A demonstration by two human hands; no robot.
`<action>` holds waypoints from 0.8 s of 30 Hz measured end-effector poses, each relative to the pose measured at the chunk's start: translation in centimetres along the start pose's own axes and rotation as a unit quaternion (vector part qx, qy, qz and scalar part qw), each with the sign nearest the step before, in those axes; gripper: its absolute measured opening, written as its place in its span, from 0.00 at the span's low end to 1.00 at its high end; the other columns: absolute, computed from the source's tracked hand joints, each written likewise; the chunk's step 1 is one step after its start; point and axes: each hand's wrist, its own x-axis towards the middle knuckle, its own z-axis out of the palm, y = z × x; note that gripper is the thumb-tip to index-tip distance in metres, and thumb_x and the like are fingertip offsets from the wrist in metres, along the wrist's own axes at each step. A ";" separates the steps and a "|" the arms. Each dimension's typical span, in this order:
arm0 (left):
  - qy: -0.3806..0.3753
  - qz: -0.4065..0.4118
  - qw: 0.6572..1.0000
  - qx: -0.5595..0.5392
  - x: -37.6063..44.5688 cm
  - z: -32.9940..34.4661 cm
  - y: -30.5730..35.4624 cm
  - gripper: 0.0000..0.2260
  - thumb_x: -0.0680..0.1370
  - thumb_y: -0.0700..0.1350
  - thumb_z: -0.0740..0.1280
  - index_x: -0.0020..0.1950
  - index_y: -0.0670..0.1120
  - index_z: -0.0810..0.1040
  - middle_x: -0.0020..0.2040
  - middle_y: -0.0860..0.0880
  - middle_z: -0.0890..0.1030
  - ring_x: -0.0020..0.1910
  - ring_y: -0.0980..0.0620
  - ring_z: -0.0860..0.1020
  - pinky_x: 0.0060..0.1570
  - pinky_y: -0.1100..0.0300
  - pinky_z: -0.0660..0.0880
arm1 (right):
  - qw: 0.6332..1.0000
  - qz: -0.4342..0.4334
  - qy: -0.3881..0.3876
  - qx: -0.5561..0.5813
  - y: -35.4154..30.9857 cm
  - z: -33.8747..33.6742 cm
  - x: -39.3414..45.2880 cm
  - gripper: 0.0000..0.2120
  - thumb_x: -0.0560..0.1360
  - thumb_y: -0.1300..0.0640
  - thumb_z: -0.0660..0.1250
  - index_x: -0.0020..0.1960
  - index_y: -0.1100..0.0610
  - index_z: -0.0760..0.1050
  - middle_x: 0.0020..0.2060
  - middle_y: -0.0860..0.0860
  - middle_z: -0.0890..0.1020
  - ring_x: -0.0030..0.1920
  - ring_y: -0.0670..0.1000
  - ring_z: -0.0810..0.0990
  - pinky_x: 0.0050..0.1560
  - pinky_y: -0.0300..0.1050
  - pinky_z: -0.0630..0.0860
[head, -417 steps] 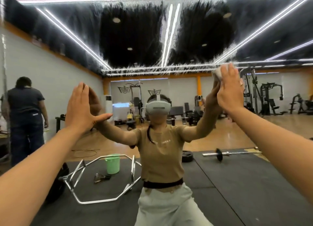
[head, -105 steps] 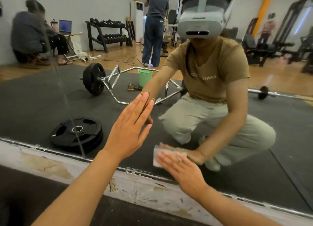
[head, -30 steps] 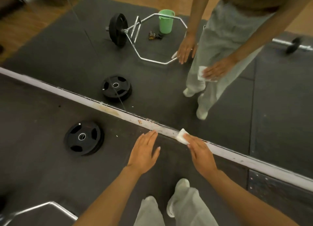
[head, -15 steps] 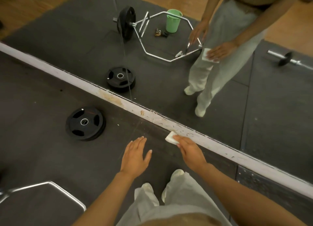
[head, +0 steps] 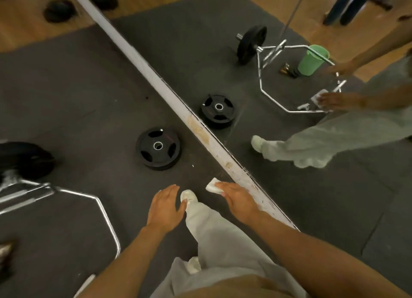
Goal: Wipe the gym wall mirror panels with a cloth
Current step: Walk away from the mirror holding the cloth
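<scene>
The wall mirror fills the right side, above a scuffed white base strip that runs diagonally across the view. My right hand hangs just left of the strip, off the glass, and holds a small folded white cloth under its fingers. My left hand is open with fingers spread and holds nothing. It hovers over my light shoe and the dark mat. The glass reflects both hands, the cloth and my legs.
A black weight plate lies on the dark rubber mat close to the strip. A chrome hex bar with a plate lies at the left. The mirror reflects a green bucket and another person's legs.
The view has swung left along the mirror base and my leg has stepped forward. My right hand with the cloth has come off the white strip. The left hand stays open.
</scene>
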 end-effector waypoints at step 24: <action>0.127 -0.245 0.959 -0.068 18.0 -21.5 -19.6 0.25 0.82 0.54 0.61 0.77 0.45 0.65 0.76 0.47 0.68 0.75 0.48 0.65 0.76 0.58 0.51 | 0.940 -0.282 -0.142 -0.131 -26.1 0.5 39.5 0.20 0.80 0.66 0.62 0.71 0.57 0.73 0.66 0.55 0.78 0.67 0.56 0.75 0.69 0.48 0.67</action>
